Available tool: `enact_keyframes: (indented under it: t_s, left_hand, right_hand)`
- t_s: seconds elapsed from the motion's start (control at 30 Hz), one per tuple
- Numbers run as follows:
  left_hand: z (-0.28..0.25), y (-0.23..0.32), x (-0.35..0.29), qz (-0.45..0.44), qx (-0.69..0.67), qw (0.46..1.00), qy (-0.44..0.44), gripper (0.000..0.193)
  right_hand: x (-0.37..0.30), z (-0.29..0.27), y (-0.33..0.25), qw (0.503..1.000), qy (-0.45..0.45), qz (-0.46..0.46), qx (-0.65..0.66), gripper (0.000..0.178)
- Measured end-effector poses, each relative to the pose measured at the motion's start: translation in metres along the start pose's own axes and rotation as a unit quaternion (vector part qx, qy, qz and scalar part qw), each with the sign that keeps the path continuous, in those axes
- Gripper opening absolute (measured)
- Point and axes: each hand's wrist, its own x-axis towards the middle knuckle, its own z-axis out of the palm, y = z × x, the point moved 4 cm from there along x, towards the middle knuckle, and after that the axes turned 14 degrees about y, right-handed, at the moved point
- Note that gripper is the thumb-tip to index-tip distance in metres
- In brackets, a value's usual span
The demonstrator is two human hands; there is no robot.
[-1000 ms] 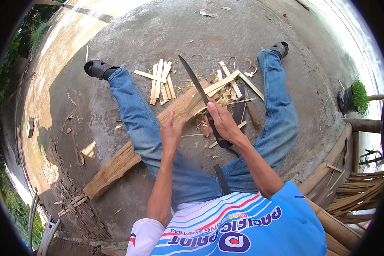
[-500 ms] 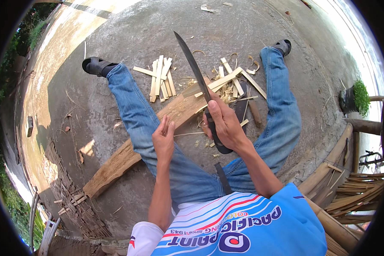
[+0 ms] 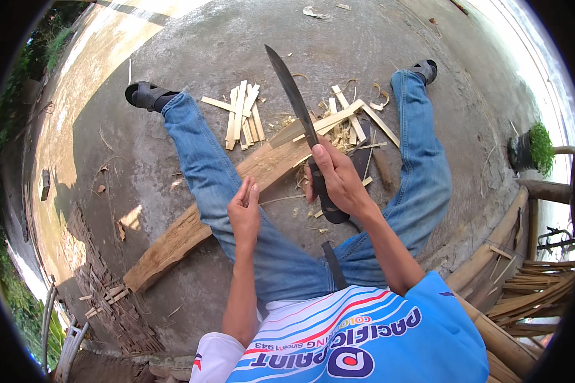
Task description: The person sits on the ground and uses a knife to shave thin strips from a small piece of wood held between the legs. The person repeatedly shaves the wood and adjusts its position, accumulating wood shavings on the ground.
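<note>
My right hand (image 3: 340,182) is wrapped round the black handle of a large knife (image 3: 289,84). Its long dark blade points up and away, tilted a little left, above the wood. My left hand (image 3: 243,214) hovers over my left thigh, fingers loosely bent, with nothing visible in it. A long, rough wooden plank (image 3: 167,246) runs slantwise under my left leg and up between my legs. Pale thin wood strips (image 3: 239,118) lie heaped beyond it on the left. More pale strips (image 3: 348,113) and curled shavings lie at its far end, partly behind the blade.
My jeans-clad legs spread over the concrete floor (image 3: 191,38). A short round stick (image 3: 382,169) lies by my right leg. Left is a frayed woven mat (image 3: 108,300). Bamboo poles (image 3: 492,265), bundled split bamboo (image 3: 536,293) and a potted plant (image 3: 533,148) stand right.
The knife has shifted slightly to the right, and its handle end is a little higher. My left hand has barely moved. The wood and strips lie as before.
</note>
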Motion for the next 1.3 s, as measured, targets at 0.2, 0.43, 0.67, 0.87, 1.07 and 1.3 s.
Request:
enact_keyframes:
  t_s: [0.2, 0.43, 0.67, 0.87, 1.07, 1.3]
  left_hand:
    - [0.002, 0.004, 0.006, -0.018, 0.011, 1.000, 0.011, 0.054]
    - [0.002, 0.010, 0.001, -0.015, -0.023, 1.000, 0.009, 0.052]
    - [-0.005, -0.014, 0.001, -0.043, -0.016, 0.999, 0.014, 0.052]
    - [0.002, 0.008, -0.004, -0.052, -0.026, 0.998, -0.012, 0.056]
    - [0.017, 0.004, -0.008, -0.057, -0.046, 0.997, -0.024, 0.054]
    - [0.082, 0.042, 0.014, -0.145, -0.022, 0.985, -0.094, 0.068]
  right_hand:
    - [0.034, -0.005, 0.064, 0.974, 0.020, -0.052, -0.221, 0.050]
    - [0.018, 0.002, 0.039, 0.975, 0.017, -0.077, -0.209, 0.067]
    - [0.012, 0.000, 0.047, 0.970, 0.051, -0.131, -0.198, 0.069]
    - [0.025, -0.009, 0.071, 0.979, 0.022, 0.007, -0.204, 0.067]
    - [0.012, -0.006, 0.047, 0.992, 0.039, -0.029, -0.121, 0.065]
    - [0.044, -0.021, 0.085, 0.974, 0.017, -0.003, -0.224, 0.068]
